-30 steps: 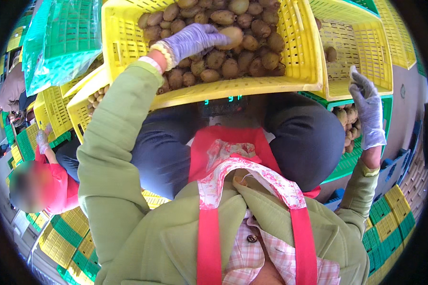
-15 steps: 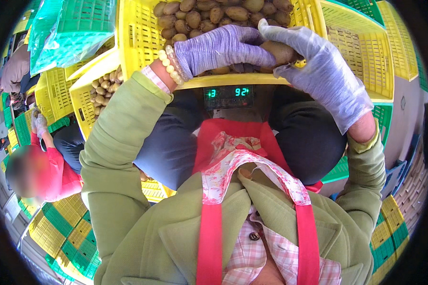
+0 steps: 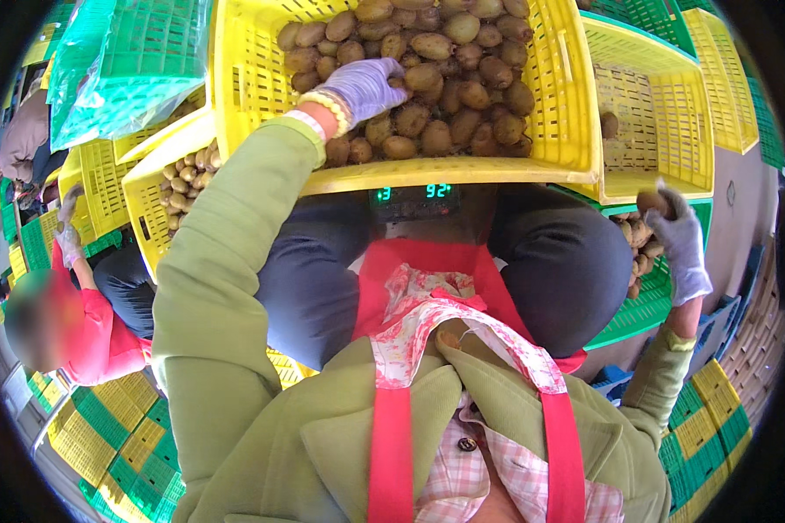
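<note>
A yellow crate (image 3: 323, 179) in front of me holds a heap of brown kiwifruit (image 3: 436, 135). My left hand (image 3: 364, 90), in a pale purple glove, reaches into the heap from the left. Its fingers are curled round a kiwifruit at the fingertips, partly hidden by the hand. Out to the right, my right hand (image 3: 680, 242), also gloved, is closed on a brown kiwifruit (image 3: 652, 203). That hand is above a green crate (image 3: 641, 318) with more kiwifruit (image 3: 639, 248) in it, beside my right knee.
A yellow crate (image 3: 693, 148) at the right holds a single visible kiwifruit (image 3: 610, 125). Another yellow crate (image 3: 144, 209) with kiwifruit stands at the left. Below the main crate is a lit digital display (image 3: 414, 200). A person in red (image 3: 105, 340) works at the far left.
My right hand has moved from over the main crate out to the right and down, carrying a kiwifruit. My left hand has drawn back left, onto the heap.
</note>
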A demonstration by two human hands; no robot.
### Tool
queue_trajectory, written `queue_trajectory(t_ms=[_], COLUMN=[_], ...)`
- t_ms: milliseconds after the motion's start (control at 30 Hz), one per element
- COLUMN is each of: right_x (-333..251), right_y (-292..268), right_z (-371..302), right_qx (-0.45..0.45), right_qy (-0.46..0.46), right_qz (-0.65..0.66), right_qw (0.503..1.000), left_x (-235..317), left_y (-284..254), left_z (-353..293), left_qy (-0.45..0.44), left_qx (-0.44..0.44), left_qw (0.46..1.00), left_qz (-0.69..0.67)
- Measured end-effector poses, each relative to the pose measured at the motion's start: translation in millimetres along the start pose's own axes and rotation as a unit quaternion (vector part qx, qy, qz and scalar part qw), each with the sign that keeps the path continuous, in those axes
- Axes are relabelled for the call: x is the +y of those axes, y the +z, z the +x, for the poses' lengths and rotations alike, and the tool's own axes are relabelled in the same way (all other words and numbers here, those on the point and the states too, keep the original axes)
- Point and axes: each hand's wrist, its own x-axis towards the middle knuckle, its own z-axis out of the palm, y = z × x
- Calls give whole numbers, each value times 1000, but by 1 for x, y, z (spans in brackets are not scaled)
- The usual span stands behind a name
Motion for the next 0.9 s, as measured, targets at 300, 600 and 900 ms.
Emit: queue_trajectory(t_ms=[300,600,900], right_x=[95,23,-79], right_y=[14,15,32], right_z=[-48,-2,9], right_qx=[-27,29,0], right_qy=[106,-8,-145], right_qz=[-57,75,39], right_qw=[992,997,989], left_x=[42,8,-50], left_y=[25,-26,-63], left_z=[51,10,-120], left_qy=[-18,-17,86], left_qx=[-12,-13,100], left_qw=[971,949,906], left_qz=[238,-313,-401])
